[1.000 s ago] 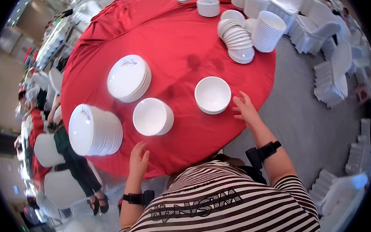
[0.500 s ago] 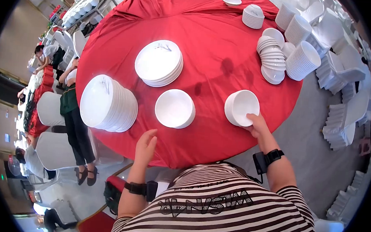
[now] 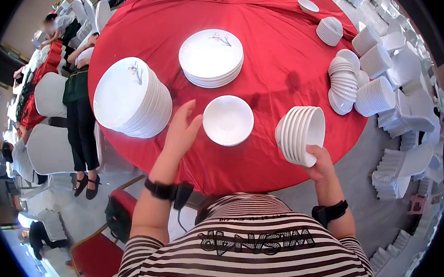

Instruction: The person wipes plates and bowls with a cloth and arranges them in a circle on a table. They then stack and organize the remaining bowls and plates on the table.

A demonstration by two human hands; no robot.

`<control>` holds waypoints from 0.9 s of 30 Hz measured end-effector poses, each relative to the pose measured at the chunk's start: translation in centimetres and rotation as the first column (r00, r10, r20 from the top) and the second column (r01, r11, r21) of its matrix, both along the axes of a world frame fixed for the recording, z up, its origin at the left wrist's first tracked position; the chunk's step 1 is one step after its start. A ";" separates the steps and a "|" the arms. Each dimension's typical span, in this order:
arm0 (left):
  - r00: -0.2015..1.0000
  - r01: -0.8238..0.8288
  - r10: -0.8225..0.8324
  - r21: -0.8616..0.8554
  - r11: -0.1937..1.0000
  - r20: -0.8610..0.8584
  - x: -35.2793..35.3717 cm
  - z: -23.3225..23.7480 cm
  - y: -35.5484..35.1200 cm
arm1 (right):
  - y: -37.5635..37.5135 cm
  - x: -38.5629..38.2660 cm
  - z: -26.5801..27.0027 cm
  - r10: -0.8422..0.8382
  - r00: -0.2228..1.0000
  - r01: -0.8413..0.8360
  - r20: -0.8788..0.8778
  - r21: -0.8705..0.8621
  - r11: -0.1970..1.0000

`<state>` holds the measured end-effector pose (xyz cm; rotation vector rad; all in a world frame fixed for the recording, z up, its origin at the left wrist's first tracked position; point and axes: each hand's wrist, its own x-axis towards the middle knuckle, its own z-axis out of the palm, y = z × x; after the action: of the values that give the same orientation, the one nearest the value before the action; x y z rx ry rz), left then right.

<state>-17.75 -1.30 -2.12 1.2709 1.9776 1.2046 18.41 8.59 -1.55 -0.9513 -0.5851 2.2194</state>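
Note:
My right hand [image 3: 320, 163] grips a stack of white bowls [image 3: 296, 133] by the near rim. The stack is tipped, its openings facing right, over the right front of the red-covered table. A white bowl [image 3: 228, 119] stands upright in front of me, left of that stack. Just left of this bowl, my left hand [image 3: 186, 127] is open with fingers apart, fingertips close to its rim. Further left leans a tall stack of white plates [image 3: 120, 94] with a floral print. Behind the bowl sits a lower stack of white plates [image 3: 210, 56].
Toppled bowls [image 3: 343, 85] and several tall bowl stacks [image 3: 375, 97] line the table's right edge. A smaller bowl stack [image 3: 329, 31] and a single bowl [image 3: 308, 5] are at the far right. White-covered chairs [image 3: 53, 148] and a standing person [image 3: 78, 114] are to the left.
My right hand has tilted the bowl stack onto its side, showing several nested rims. My left hand has moved forward, up beside the middle bowl. The view has shifted slightly.

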 end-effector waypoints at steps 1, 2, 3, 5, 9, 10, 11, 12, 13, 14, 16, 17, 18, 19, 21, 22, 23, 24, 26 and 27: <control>0.997 0.028 -0.033 -0.075 0.997 -0.069 0.2 1.1 1.5 | 0.0 -0.5 0.0 -0.011 0.999 0.010 0.036 0.022 1.000; 0.988 0.052 -0.072 -0.152 0.987 -0.135 0.3 1.9 2.9 | 0.0 -0.9 0.2 -0.024 0.997 0.021 0.070 0.045 0.999; 0.963 0.116 -0.179 -0.291 0.950 -0.201 0.3 2.3 4.1 | 0.0 -1.4 0.5 -0.013 0.997 0.008 0.077 0.063 0.998; 0.867 0.199 -0.412 -0.563 0.802 -0.280 0.6 2.8 6.1 | -0.2 -2.0 1.1 0.001 0.996 -0.010 0.091 0.093 0.996; 0.802 0.095 -0.426 -0.614 0.783 -0.418 1.0 2.1 7.4 | -0.4 -3.2 2.3 -0.013 0.982 -0.030 0.187 0.226 0.974; 0.817 0.095 -0.418 -0.622 0.777 -0.398 1.0 2.1 7.4 | -0.4 -3.4 2.8 -0.011 0.981 -0.034 0.193 0.231 0.972; 0.831 0.093 -0.409 -0.632 0.769 -0.376 0.9 2.3 7.3 | -0.3 -3.8 3.1 -0.007 0.980 -0.040 0.198 0.234 0.971; 0.846 0.088 -0.397 -0.642 0.762 -0.355 0.7 2.4 7.0 | -0.2 -4.2 3.6 0.006 0.980 -0.053 0.201 0.229 0.972; 0.860 0.113 -0.328 -0.481 0.869 -0.390 0.4 1.9 6.4 | 0.2 -4.8 4.0 0.021 0.979 -0.068 0.203 0.226 0.972; 0.876 0.130 -0.251 -0.299 0.945 -0.411 0.0 0.9 5.6 | 0.5 -5.4 4.6 0.037 0.978 -0.084 0.205 0.224 0.971; 0.957 0.118 -0.126 -0.047 0.992 -0.261 -0.6 0.0 4.5 | 1.0 -7.1 5.7 0.080 0.983 -0.124 0.166 0.274 0.954; 0.992 0.084 -0.084 0.006 0.996 -0.093 -0.8 -0.2 4.0 | 1.3 -8.0 6.0 0.103 0.983 -0.144 0.149 0.300 0.943; 0.996 0.041 -0.045 0.052 0.998 0.081 -0.8 -0.3 3.5 | 1.6 -8.9 6.0 0.119 0.977 -0.172 0.177 0.321 0.931; 0.967 0.003 -0.028 0.100 0.995 0.252 -0.5 -0.1 3.0 | 1.9 -9.9 6.3 0.167 0.973 -0.213 0.160 0.339 0.916; 0.822 -0.098 -0.019 0.174 0.980 0.569 0.7 0.5 2.1 | 2.2 -12.1 6.9 0.266 0.955 -0.296 0.130 0.378 0.877; 0.774 -0.084 -0.066 0.206 0.975 0.630 0.8 -0.5 2.0 | 2.4 -13.0 6.8 0.287 0.942 -0.330 0.173 0.330 0.884; 0.762 -0.087 -0.077 0.220 0.972 0.643 1.0 -1.4 2.1 | 2.6 -13.8 6.4 0.303 0.929 -0.362 0.212 0.347 0.865; 0.749 -0.091 -0.088 0.234 0.968 0.656 1.4 -1.6 2.2 | 2.7 -14.6 5.8 0.318 0.914 -0.394 0.251 0.362 0.845; 0.691 -0.107 -0.125 0.271 0.957 0.712 1.9 -2.1 2.4 | 3.1 -15.4 5.5 0.397 0.869 -0.489 0.294 0.397 0.777; 0.763 -0.120 -0.080 0.262 0.958 0.642 1.9 -1.7 2.1 | 3.0 -15.6 5.6 0.390 0.867 -0.490 0.309 0.392 0.779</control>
<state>-15.80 0.80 -3.84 0.7773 1.3329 1.7107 2.84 11.61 4.06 -0.8563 -1.5014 2.2140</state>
